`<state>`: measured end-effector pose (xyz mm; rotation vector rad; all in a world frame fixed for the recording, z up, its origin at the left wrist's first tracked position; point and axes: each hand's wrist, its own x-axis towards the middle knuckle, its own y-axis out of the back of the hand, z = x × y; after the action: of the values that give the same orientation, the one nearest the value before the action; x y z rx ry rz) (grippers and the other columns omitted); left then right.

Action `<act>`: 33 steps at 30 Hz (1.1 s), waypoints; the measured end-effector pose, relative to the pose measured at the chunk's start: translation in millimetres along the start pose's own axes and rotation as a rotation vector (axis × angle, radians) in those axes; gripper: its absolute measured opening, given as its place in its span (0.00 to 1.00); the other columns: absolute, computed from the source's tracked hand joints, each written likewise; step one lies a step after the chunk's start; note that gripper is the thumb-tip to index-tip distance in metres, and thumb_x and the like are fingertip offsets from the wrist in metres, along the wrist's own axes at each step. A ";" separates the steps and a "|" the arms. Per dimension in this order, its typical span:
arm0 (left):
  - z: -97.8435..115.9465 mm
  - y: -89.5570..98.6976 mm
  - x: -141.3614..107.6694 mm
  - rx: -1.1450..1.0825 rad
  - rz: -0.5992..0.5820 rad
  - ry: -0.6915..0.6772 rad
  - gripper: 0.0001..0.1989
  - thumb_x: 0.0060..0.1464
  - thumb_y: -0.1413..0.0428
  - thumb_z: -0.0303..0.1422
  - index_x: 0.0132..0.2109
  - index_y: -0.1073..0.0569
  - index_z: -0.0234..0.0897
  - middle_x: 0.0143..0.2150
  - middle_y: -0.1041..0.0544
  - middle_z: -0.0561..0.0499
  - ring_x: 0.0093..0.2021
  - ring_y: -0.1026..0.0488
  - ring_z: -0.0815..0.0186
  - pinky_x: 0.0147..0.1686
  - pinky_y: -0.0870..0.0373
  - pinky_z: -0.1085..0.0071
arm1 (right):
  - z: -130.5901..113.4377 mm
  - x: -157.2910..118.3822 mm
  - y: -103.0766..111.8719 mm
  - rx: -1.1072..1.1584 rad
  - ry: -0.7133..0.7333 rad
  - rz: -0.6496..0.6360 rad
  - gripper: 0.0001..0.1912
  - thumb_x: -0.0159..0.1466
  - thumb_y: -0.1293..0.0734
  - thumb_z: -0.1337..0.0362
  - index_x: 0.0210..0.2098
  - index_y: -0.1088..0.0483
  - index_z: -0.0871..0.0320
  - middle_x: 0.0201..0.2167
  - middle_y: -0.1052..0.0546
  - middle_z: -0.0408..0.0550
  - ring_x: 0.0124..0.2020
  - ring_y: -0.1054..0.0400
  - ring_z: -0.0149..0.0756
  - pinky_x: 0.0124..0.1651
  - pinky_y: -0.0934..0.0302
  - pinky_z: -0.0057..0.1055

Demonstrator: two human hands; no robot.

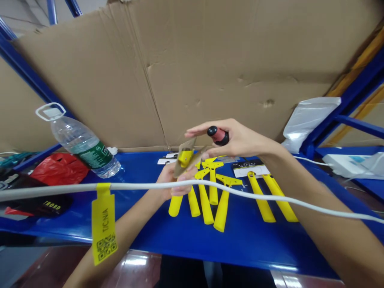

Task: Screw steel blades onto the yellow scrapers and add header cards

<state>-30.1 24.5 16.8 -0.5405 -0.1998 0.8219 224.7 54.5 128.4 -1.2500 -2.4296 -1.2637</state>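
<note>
My left hand (177, 182) grips a yellow scraper (186, 157) just above the table, its wide head tilted up with a brownish flat piece along it. My right hand (240, 138) keeps a red and black screwdriver handle (219, 136) tucked in the palm. Its thumb and fingers reach toward the scraper head, and whether they touch it I cannot tell. Several yellow scraper handles with T-shaped heads (223, 204) lie under and beside my hands. Farther right, two yellow scrapers (261, 198) lie by a black and white card (246, 169), partly behind my right forearm.
A blue table (150, 228) backs onto a cardboard wall (210, 60). At left stand a large water bottle (90, 150), a red plastic bag (60, 170) and a black bag (39, 200). A white cable (144, 186) with a yellow tag (103, 228) crosses close in front. Blue metal posts flank the table.
</note>
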 end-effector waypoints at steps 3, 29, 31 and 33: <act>-11.0 8.0 1.4 -0.028 -0.155 0.145 0.25 0.59 0.31 0.54 0.33 0.32 0.43 0.17 0.41 0.59 0.08 0.51 0.72 0.07 0.54 0.74 | 1.7 2.1 -5.9 0.015 -0.007 -0.020 0.16 0.64 0.17 0.55 0.48 0.13 0.54 0.36 0.19 0.44 0.38 0.28 0.37 0.43 0.34 0.34; 11.5 1.4 -34.8 0.684 0.840 -0.573 0.27 0.69 0.40 0.59 0.33 0.30 0.42 0.22 0.26 0.53 0.16 0.32 0.67 0.18 0.39 0.69 | -55.1 -8.9 -11.7 0.185 -0.215 0.267 0.25 0.68 0.22 0.38 0.39 0.26 0.52 0.19 0.34 0.37 0.18 0.43 0.30 0.21 0.47 0.33; 16.2 19.8 -55.9 0.671 0.927 -0.437 0.26 0.66 0.39 0.59 0.37 0.26 0.40 0.21 0.24 0.51 0.16 0.31 0.65 0.18 0.37 0.69 | -61.3 -14.2 -10.7 0.214 -0.215 0.308 0.25 0.70 0.23 0.37 0.41 0.30 0.51 0.21 0.35 0.36 0.19 0.44 0.30 0.23 0.46 0.33; 17.0 38.2 -77.4 0.732 0.985 -0.248 0.26 0.62 0.38 0.59 0.36 0.26 0.39 0.20 0.23 0.49 0.16 0.31 0.63 0.19 0.37 0.68 | -60.7 -20.9 -10.1 0.242 -0.217 0.322 0.23 0.72 0.25 0.40 0.43 0.33 0.49 0.24 0.35 0.37 0.22 0.42 0.32 0.26 0.42 0.34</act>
<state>-112.8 -5.1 13.7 0.2123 0.1731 1.8181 216.3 -5.6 151.6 -1.6886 -2.3008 -0.7605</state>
